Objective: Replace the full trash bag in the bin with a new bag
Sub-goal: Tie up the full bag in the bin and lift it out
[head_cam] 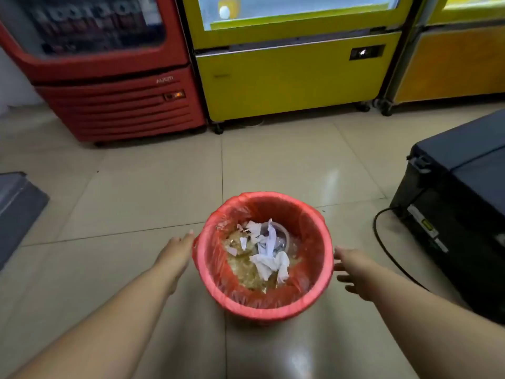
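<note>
Bin (269,314) on the floor (142,198), red bag (310,242) full of paper; left grip (177,250) and right grip (354,272) open, fingers straight, flanking the rim, holding nothing

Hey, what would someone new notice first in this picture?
A red bin stands on the tiled floor, lined with a red bag and holding crumpled white paper over yellowish scraps. The left hand and right hand, both open, reach toward its rim from either side. Behind it, a red cooler and a yellow cabinet stand side by side.
</note>
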Demonstrator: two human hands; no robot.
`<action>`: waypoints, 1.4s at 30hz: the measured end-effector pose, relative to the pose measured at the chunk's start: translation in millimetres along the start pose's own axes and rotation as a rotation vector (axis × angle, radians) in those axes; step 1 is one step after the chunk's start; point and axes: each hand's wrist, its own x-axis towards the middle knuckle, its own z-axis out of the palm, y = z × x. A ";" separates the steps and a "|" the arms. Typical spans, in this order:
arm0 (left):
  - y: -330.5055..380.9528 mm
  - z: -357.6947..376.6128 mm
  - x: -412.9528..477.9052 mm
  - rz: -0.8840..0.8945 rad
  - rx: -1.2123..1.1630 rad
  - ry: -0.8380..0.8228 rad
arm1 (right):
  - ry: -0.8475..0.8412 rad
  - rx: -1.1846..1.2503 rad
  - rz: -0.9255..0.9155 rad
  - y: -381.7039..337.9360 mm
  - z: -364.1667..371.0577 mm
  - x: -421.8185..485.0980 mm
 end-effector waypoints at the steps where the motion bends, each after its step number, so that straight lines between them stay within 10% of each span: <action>1: -2.9 4.1 2.1 -0.027 -0.096 -0.056 | -0.091 0.094 0.047 3.4 3.1 3.0; 9: -4.7 3.9 5.8 -0.132 -0.313 -0.229 | -0.242 0.417 0.051 2.6 8.4 0.5; 20: 2.1 -25.2 -24.6 -0.031 -0.583 -0.193 | 0.146 0.210 -0.307 -38.7 -6.5 -44.4; 26: 36.8 -32.7 -62.4 0.289 -0.431 -0.290 | 0.097 0.246 -0.442 -78.2 -6.8 -76.0; 32: 68.4 -44.6 -86.9 0.758 -0.021 0.020 | -0.029 -0.061 -0.529 -100.5 -16.1 -114.1; 42: 63.8 -57.7 -119.8 0.914 0.066 -0.127 | -0.298 -0.430 -0.507 -104.7 -53.8 -149.2</action>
